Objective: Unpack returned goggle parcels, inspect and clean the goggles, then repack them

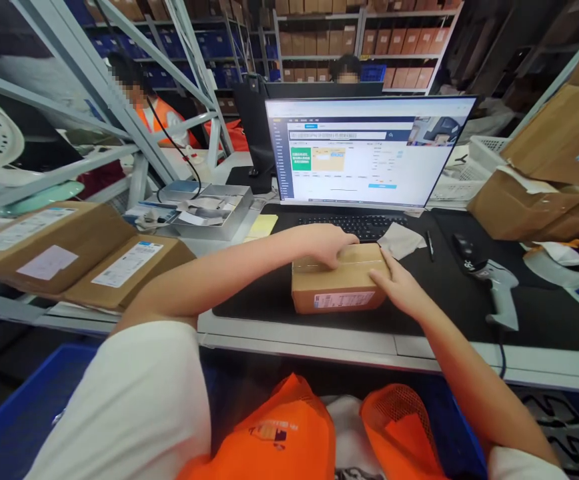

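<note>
A small brown cardboard box [339,283] with a white printed label [344,299] on its front side sits on the black desk mat [249,293]. My left hand [327,245] lies over the box's top left part, fingers bent and pressed against the top near the seam; some fingertips are hidden. At the right end, my right hand [400,283] grips the box, with fingers on the top and side. Just behind the box are a black keyboard [359,225] and a crumpled pale paper [400,241].
A lit monitor [359,157] stands behind the keyboard. To the right lie a pen [429,246], a mouse [463,247] and a barcode scanner [502,293]. Labelled cartons [99,230] are at left, more cartons [544,160] at right. A person [159,120] sits beyond the frame.
</note>
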